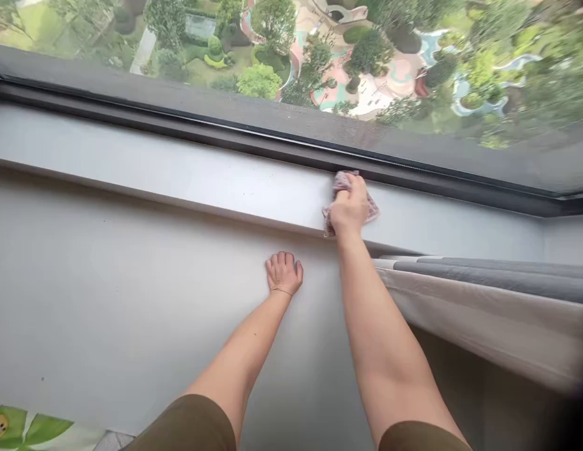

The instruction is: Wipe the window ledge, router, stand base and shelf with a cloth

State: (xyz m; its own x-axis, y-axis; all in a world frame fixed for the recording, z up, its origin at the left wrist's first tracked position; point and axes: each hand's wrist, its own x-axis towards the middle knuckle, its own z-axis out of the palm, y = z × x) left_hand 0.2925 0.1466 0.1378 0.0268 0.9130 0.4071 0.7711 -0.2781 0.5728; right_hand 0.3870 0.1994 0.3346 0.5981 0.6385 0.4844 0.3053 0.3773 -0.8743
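Observation:
My right hand [348, 207] is closed around a small pinkish patterned cloth [372, 210] and presses it onto the white window sill [202, 178], close to the dark window frame [273, 141]. The cloth sticks out above and to the right of my fingers. My left hand [284, 272] rests flat against the white wall [108, 294] just below the sill's edge, fingers stretched upward and holding nothing. A thin band circles that wrist.
A grey and beige curtain [484, 300] hangs bunched at the right, below the sill. The window glass [320, 56] above looks down on trees and a garden far below. A green leaf-patterned fabric [23, 429] shows at the bottom left corner.

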